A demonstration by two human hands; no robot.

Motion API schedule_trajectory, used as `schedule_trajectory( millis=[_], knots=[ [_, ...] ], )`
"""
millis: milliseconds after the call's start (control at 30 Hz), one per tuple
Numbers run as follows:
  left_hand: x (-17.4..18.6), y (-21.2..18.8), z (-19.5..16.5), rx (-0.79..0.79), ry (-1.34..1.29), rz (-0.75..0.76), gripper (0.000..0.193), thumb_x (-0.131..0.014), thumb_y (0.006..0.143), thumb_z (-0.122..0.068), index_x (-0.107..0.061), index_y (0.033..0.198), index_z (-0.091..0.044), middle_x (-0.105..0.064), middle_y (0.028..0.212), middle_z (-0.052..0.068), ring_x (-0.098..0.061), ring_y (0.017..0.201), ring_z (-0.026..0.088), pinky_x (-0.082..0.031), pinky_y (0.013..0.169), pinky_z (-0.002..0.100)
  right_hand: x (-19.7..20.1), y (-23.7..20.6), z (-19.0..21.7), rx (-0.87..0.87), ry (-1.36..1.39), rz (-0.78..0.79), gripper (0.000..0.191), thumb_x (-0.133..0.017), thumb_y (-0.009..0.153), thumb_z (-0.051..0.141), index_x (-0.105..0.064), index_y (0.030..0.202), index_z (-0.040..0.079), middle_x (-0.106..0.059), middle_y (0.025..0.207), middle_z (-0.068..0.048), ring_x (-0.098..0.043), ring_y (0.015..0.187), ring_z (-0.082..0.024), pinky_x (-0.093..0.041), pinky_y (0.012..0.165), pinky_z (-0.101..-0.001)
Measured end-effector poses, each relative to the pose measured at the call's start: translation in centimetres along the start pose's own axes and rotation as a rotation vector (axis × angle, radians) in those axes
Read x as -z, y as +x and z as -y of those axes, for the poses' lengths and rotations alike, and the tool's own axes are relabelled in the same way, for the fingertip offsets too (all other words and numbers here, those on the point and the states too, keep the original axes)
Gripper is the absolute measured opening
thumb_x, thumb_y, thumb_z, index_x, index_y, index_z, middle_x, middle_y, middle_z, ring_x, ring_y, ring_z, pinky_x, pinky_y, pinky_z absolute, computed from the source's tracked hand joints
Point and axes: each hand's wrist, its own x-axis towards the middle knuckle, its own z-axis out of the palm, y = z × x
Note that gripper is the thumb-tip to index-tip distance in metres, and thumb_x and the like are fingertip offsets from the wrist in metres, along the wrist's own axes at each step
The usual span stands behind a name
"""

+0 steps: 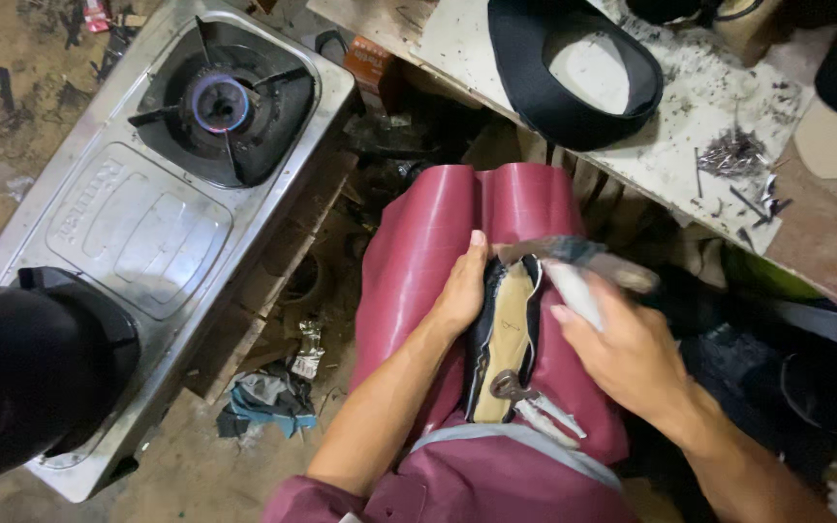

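Note:
On my lap, over a dark red apron (418, 242), lies a shoe turned sole up, with a tan insole (506, 339) and a black upper folded around its edge. My left hand (462, 291) grips the shoe's left side near the toe. My right hand (612, 334) holds a metal tool (573, 257), blurred by motion, over the toe end. A small metal piece (508, 387) sits at the heel end.
A steel gas stove (138, 223) stands at the left with one burner (220, 102) lit blue. A dark pot (31, 368) sits on the near burner. At the upper right is a worktable (699, 87) with a black shoe upper (573, 73) and several loose nails (733, 155). Rags (263, 402) lie on the floor.

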Motion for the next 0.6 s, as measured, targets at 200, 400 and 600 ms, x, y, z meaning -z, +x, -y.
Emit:
schedule_trajectory(
  millis=[200, 400, 600],
  knots=[
    [0.2, 0.1, 0.1, 0.050, -0.085, 0.045, 0.086, -0.014, 0.108, -0.060, -0.070, 0.122, 0.004, -0.075, 0.102, 0.016, -0.070, 0.098, 0.024, -0.054, 0.096, 0.038, -0.7, 1.4, 1.3, 0.196, 0.162, -0.096, 0.017, -0.071, 0.094, 0.024, -0.069, 0.099, 0.008, -0.074, 0.079, -0.015, -0.071, 0.069, -0.028, -0.060, 0.062, -0.0392],
    [0.4, -0.1, 0.3, 0.022, 0.013, -0.018, 0.085, -0.016, 0.106, -0.060, -0.069, 0.125, 0.004, -0.075, 0.114, 0.012, -0.068, 0.110, 0.021, -0.049, 0.103, 0.036, -0.1, 0.8, 2.1, 0.049, 0.202, -0.012, 0.036, -0.073, 0.090, 0.018, -0.065, 0.118, -0.002, -0.073, 0.086, -0.020, -0.071, 0.074, -0.032, -0.058, 0.062, -0.0397],
    [1.0, -0.1, -0.1, -0.078, -0.050, 0.055, 0.088, -0.015, 0.107, -0.062, -0.070, 0.123, 0.005, -0.075, 0.112, 0.011, -0.068, 0.107, 0.019, -0.050, 0.102, 0.034, -1.3, 1.1, 1.9, -0.112, 0.185, 0.029, 0.028, -0.073, 0.091, 0.014, -0.065, 0.113, -0.001, -0.072, 0.078, -0.019, -0.063, 0.071, -0.011, -0.055, 0.062, -0.0398]
  ],
)
